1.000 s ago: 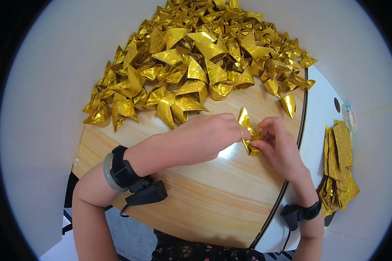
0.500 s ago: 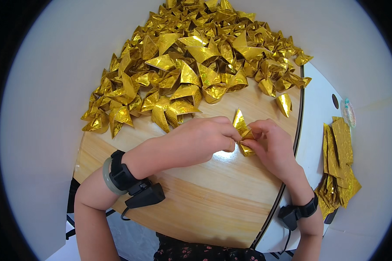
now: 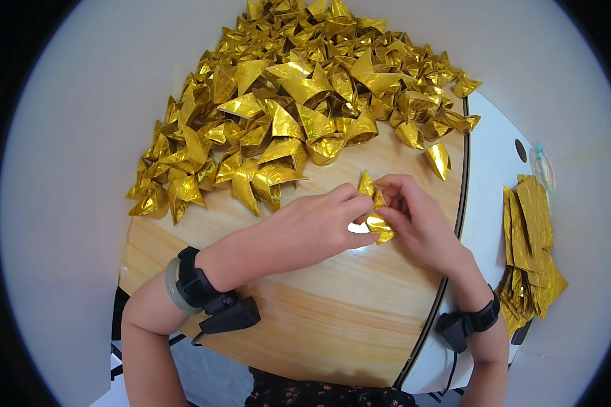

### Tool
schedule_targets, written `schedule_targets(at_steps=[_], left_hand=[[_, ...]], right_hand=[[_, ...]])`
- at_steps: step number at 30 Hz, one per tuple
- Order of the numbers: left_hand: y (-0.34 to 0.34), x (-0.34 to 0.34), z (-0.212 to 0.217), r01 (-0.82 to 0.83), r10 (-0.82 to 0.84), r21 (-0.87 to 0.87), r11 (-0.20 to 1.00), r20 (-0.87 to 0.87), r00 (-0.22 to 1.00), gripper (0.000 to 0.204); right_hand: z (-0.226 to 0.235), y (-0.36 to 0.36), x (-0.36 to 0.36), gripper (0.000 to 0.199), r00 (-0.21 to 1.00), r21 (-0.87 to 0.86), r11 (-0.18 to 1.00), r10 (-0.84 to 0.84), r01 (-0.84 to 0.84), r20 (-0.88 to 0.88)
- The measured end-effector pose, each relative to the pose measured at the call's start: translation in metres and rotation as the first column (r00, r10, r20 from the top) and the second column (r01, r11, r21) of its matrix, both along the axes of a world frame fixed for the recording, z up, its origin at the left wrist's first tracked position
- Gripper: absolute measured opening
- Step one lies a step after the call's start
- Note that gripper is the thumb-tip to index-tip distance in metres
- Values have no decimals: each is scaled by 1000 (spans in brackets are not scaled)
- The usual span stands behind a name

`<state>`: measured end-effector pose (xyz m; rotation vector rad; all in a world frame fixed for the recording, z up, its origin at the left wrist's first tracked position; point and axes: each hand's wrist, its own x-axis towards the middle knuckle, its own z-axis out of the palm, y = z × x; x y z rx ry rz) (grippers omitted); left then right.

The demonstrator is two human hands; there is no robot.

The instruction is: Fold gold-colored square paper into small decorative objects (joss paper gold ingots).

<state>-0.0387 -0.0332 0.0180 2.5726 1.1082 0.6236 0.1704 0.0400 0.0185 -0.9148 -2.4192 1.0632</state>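
Between my two hands is a small gold foil paper ingot (image 3: 381, 227), its pointed end sticking up toward the far side. My left hand (image 3: 326, 220) pinches it from the left, with fingers bent at its middle and lower part. From the right, the thumb and fingers of my right hand (image 3: 421, 220) grip its other side. Fingers cover part of the folds. Beyond my hands spreads a large heap of folded gold paper ingots (image 3: 305, 88). A single folded ingot (image 3: 438, 161) lies apart from the heap, beyond my right hand.
A stack of flat gold paper pieces (image 3: 531, 237) lies to the right on a white surface (image 3: 485, 163). A dark edge strip (image 3: 463, 197) divides that surface from the wooden tabletop (image 3: 319, 305). A small clear plastic item (image 3: 543, 168) sits beyond the stack. Pale walls rise on both sides.
My left fingers have shifted, with a finger now lower along the ingot. My right hand has moved slightly up and left at the ingot. The whole view has shifted a little.
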Motion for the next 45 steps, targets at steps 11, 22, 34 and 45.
schedule_targets(at_steps=[11,22,34,45], left_hand=[[3,2,0,-59,77,-168,984,103,992,35],[-1,5,1,-35,35,3,999,-39,999,31],[4,21,9,-61,77,354,933,-34,996,36],[-4,12,8,30,-27,-106,994,21,999,30]], right_hand=[[9,3,17,33,990,-385,922,-88,39,-111],[6,-34,62,16,982,326,928,188,-182,13],[14,-37,61,11,979,384,905,203,-185,-5],[12,-36,72,20,1000,397,918,1,4,-12]])
